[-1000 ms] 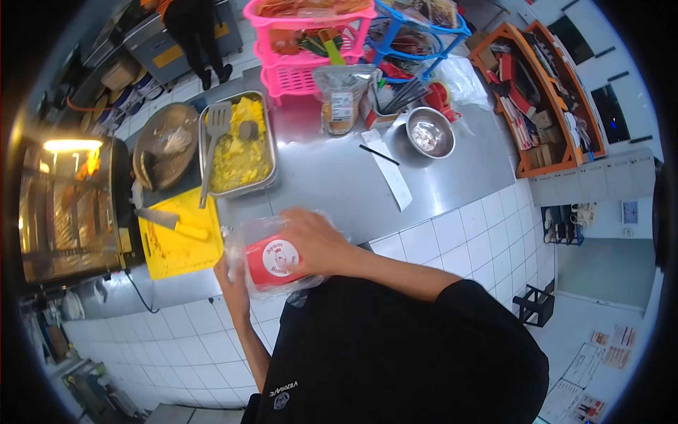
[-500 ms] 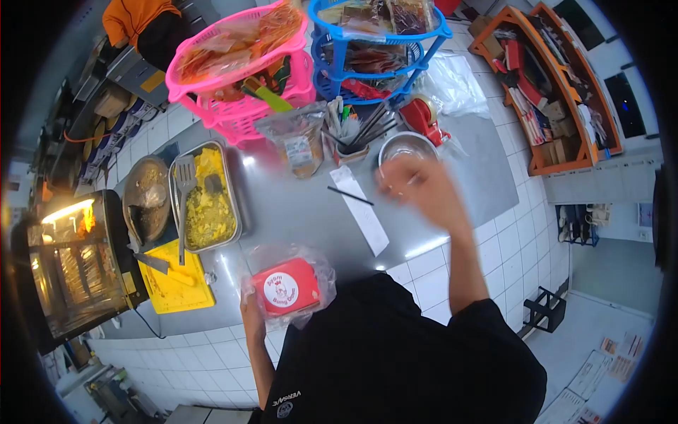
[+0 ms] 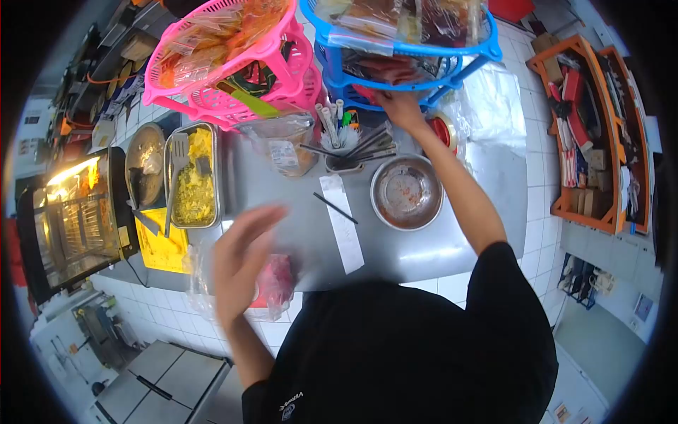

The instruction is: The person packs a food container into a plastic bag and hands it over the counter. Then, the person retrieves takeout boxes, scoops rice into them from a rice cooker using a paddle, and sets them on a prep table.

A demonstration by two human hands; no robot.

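My left hand [image 3: 244,258], smeared by motion, is raised above the counter's front edge with its fingers stretched out and nothing visible in them. Beneath and beside it is a red box [image 3: 272,281] in a clear plastic bag, partly covered by the hand. My right hand [image 3: 401,107] reaches into the lower tier of the blue basket rack [image 3: 452,48], which holds packets in clear plastic. Its fingertips are hidden behind the rim, so I cannot tell what they touch. A steel bowl [image 3: 407,192] with reddish residue stands below my right forearm.
On the steel counter [image 3: 282,212] are a paper strip [image 3: 342,230] with a black stick [image 3: 335,208], a tray of yellow food [image 3: 194,187], a yellow cutting board [image 3: 164,247] and a utensil holder [image 3: 346,164]. Pink baskets [image 3: 304,63] stand at the back. A lit display cabinet [image 3: 78,219] is left.
My right hand has moved from over the bowl into the blue rack. My left hand has let go of the bagged red box and risen above it. The view has shifted.
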